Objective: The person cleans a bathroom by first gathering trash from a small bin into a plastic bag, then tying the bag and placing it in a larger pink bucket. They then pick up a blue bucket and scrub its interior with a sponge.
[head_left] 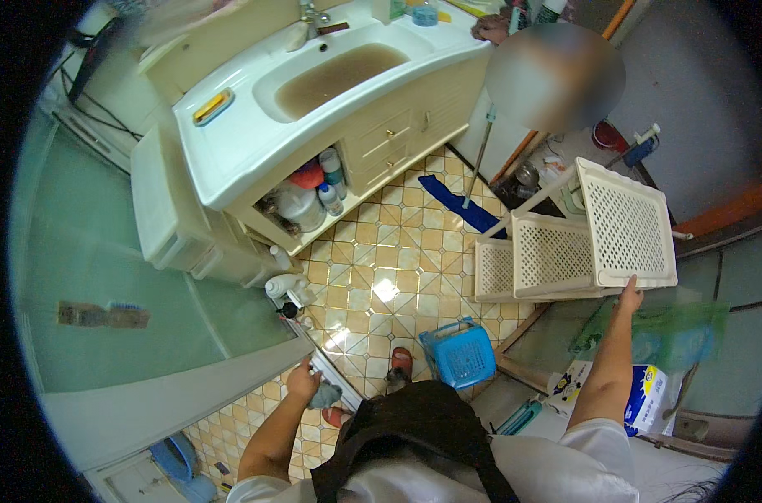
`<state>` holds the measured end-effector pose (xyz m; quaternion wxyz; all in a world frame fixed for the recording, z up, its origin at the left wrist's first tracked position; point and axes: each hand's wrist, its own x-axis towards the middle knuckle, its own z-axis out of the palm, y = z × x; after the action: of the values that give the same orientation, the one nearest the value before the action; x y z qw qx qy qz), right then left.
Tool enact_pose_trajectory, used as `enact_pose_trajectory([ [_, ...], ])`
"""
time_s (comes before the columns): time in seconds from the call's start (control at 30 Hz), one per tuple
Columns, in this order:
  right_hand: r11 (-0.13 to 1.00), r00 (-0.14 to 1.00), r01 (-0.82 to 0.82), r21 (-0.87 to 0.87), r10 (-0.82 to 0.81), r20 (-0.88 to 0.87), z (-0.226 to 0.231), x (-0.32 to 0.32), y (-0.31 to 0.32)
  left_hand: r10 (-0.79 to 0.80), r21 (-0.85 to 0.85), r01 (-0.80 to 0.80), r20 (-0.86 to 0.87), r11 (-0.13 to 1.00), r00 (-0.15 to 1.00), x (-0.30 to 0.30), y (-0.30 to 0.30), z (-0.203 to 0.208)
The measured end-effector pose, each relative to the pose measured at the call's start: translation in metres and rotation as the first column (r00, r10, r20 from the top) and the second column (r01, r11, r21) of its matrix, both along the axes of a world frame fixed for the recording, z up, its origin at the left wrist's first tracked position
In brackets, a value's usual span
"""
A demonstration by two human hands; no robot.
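Observation:
My left hand (304, 381) is low and left of my body, closed on a crumpled grey-blue cloth (326, 396). It is close to the white track of the glass partition. Out to the right, my right hand (631, 293) grips the near lower edge of a cream plastic storage rack (552, 251). The rack has several tiers with perforated panels. Its top panel (630, 222) faces up toward me, nearest my right hand. How the fingers wrap under the rim is partly hidden.
A white sink (268, 92) holding murky water tops a cabinet with an open bottle compartment. On the tiled floor (381, 251) stands a blue stool (460, 352). A blue mop (460, 205) lies left of the rack. Green-tinted glass (104, 260) borders the left. A blurred patch hides the top right.

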<state>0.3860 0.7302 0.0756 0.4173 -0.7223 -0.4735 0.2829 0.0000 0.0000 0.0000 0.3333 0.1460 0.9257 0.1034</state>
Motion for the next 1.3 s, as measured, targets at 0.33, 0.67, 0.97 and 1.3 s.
enact_pose_trajectory([
  [0.33, 0.996, 0.957, -0.066, 0.056, 0.079, -0.28, -0.008, -0.084, -0.107, 0.328, 0.103, -0.321, -0.061, 0.941, 0.943, 0.02, -0.143, 0.02],
  [0.67, 0.795, 0.89, -0.433, -0.425, 0.301, -0.342, -0.07, -0.092, -0.264, 0.493, 0.037, -0.494, 0.037, 0.869, 0.869, 0.042, -0.291, 0.057],
  [0.97, 0.55, 0.734, -0.595, -0.586, 0.669, -0.118, -0.01, -0.25, -0.485, 0.75, -0.2, -0.723, 0.157, 0.661, 0.643, 0.169, -0.487, 0.075],
  [1.3, 0.222, 0.347, -0.799, -0.558, 0.929, -0.127, 0.011, -0.351, -0.572, 0.816, -0.367, -0.73, 0.303, 0.577, 0.492, 0.334, -0.516, 0.047],
])
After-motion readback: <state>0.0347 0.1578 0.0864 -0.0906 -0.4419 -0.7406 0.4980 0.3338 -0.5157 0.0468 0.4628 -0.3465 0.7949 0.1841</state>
